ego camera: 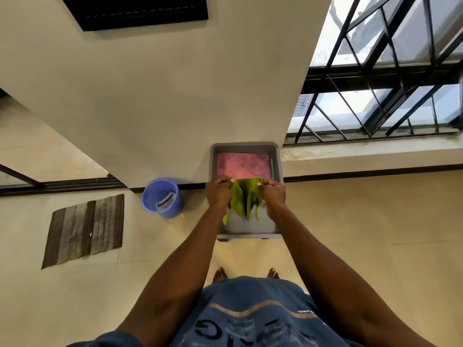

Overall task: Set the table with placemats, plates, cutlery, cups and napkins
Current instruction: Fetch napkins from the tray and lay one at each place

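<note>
A green cloth napkin (245,196) hangs crumpled between both my hands above a grey plastic bin (278,156) that stands on the floor by the wall. My left hand (217,192) grips the napkin's left top corner. My right hand (274,194) grips its right top corner. Inside the bin lies a flat pink cloth (241,165), with a thin green item (272,167) along the bin's right wall. The bin's near part is partly hidden by the napkin and my hands.
A blue plastic bucket (161,197) stands left of the bin against the wall. A brown striped mat (84,230) lies on the floor further left. A barred window (390,71) with a sill is at the right. My bare feet (220,274) stand before the bin.
</note>
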{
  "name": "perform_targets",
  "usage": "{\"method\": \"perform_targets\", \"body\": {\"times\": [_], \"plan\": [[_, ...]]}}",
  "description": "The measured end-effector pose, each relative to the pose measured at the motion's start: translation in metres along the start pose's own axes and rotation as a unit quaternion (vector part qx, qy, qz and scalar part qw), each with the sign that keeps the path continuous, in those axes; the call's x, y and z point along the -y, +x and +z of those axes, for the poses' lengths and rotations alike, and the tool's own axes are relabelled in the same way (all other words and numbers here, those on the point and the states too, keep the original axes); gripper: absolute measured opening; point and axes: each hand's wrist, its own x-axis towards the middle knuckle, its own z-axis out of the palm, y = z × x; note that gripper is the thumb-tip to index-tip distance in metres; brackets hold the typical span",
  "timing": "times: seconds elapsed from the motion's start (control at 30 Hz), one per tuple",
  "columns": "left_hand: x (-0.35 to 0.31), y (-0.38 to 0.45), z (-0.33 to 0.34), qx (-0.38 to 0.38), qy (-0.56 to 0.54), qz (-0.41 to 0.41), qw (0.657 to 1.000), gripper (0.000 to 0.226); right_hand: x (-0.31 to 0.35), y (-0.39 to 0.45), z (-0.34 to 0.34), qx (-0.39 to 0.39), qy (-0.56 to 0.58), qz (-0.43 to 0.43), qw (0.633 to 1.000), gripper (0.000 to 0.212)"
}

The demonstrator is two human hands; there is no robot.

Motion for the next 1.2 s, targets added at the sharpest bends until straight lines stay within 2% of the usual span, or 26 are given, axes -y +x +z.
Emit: {"method": "perform_targets", "body": {"times": [0.23, 0.57, 0.7, 0.83, 1.0, 1.1, 1.2], "plan": [[0.006, -0.027, 0.017, 0.043, 0.07, 0.057, 0.995, 0.011, -0.009, -0.015, 0.014, 0.01, -0.067, -0.072, 0.995, 0.019], [0.009, -0.027, 0.02, 0.063, 0.079, 0.07, 0.992, 0.011, -0.01, -0.021, 0.014, -0.016, -0.135, -0.161, 0.978, 0.022], [0.009, -0.025, 0.02, 0.069, 0.101, 0.082, 0.989, 0.011, -0.013, -0.017, 0.016, -0.034, -0.141, -0.147, 0.978, 0.022], [0.008, -0.023, 0.019, 0.076, 0.098, 0.081, 0.989, 0.011, -0.014, -0.017, 0.016, -0.015, -0.139, -0.151, 0.979, 0.02], [0.007, -0.022, 0.016, 0.083, 0.094, 0.08, 0.989, 0.014, -0.007, -0.022, 0.017, 0.027, -0.14, -0.152, 0.978, 0.041], [0.004, -0.02, 0.015, 0.094, 0.091, 0.079, 0.988, 0.024, -0.003, -0.026, 0.016, 0.057, -0.114, -0.138, 0.982, 0.043], [0.003, -0.02, 0.013, 0.09, 0.046, 0.072, 0.992, 0.013, 0.001, -0.026, 0.016, 0.089, -0.037, -0.082, 0.992, 0.036]]}}
